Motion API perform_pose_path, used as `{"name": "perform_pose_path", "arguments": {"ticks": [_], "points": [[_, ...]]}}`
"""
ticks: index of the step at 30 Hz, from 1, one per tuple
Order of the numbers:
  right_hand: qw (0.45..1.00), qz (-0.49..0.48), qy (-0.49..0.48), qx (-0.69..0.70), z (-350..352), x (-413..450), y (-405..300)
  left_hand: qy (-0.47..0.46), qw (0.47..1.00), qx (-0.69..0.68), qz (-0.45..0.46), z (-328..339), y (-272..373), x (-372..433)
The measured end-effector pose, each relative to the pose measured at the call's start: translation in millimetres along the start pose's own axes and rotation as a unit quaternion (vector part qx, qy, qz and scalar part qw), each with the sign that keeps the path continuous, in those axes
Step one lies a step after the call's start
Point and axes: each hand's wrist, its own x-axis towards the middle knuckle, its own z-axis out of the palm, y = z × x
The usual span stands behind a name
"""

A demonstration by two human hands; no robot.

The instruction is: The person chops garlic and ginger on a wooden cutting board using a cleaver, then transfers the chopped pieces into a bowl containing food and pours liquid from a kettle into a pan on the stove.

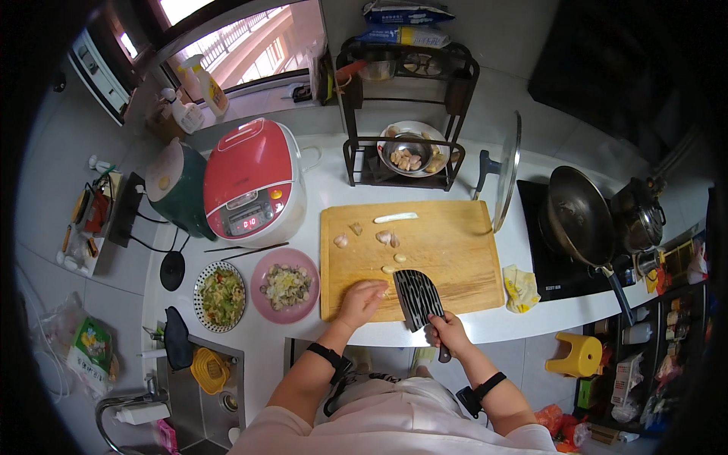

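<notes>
My right hand (448, 334) grips the dark handle of a cleaver (416, 293) with a black-and-silver patterned blade. The blade is over the front edge of a wooden cutting board (472, 250). At the board's front, my left hand (364, 302) has its fingers stretched towards the blade; small pale bits show by the fingertips, and what lies under them is hidden. Two peeled garlic cloves (400, 258) lie just beyond the blade. Farther back are unpeeled garlic cloves (384, 236), another unpeeled clove (340, 241) and a white stalk piece (396, 217).
Left of the board stand a pink plate of chopped food (261, 307), a dotted bowl (199, 310) and a red rice cooker (250, 165). A dark rack (352, 153) stands behind. To the right are a crumpled yellow-white cloth (520, 289), an upright glass lid (508, 170) and a wok (577, 216).
</notes>
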Motion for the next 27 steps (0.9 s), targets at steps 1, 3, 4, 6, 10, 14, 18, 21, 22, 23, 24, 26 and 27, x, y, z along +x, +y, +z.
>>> {"name": "perform_pose_path", "arguments": {"ticks": [1, 3, 4, 6, 10, 14, 18, 21, 22, 23, 24, 26, 27], "points": [[1.0, -0.01, -0.004, -0.004, 3, 3, 0, 0.087, 0.996, -0.028, -0.022, -1, -3, -1], [1.0, -0.017, -0.008, -0.008, 7, 6, 4, 0.173, 0.982, -0.055, -0.048, 1, -8, -3], [0.999, -0.029, -0.009, -0.012, 9, 8, 7, 0.224, 0.973, -0.032, -0.057, 6, -9, -2], [0.999, -0.037, -0.01, -0.015, 14, 9, 11, 0.256, 0.963, 0.039, -0.069, 18, -6, -2], [0.997, -0.039, 0.012, -0.059, 32, 4, 17, 0.282, 0.956, 0.014, -0.081, 44, 9, -1], [0.997, -0.037, -0.008, -0.068, 61, 2, 29, 0.315, 0.94, -0.054, -0.119, 43, 5, -2], [0.996, -0.012, -0.03, -0.088, 97, -6, 11, 0.384, 0.904, -0.101, -0.155, 29, 1, -10], [0.982, -0.047, -0.072, -0.168, 122, 1, -10, 0.43, 0.883, -0.1, -0.159, -8, 6, -17], [0.981, -0.046, -0.105, -0.156, 135, 0, -20, 0.46, 0.868, -0.115, -0.15, -20, 5, -19], [0.979, -0.048, -0.111, -0.163, 148, 4, -24, 0.476, 0.86, -0.107, -0.15, -32, 0, -23], [0.976, -0.059, -0.133, -0.165, 163, 8, -26, 0.495, 0.847, -0.127, -0.144, -46, -13, -28], [0.966, -0.09, -0.159, -0.184, 188, 18, -32, 0.475, 0.847, -0.197, -0.135, -78, -15, -37], [0.963, -0.093, -0.168, -0.189, 200, 23, -32, 0.479, 0.825, -0.257, -0.153, -90, -17, -42]]}}
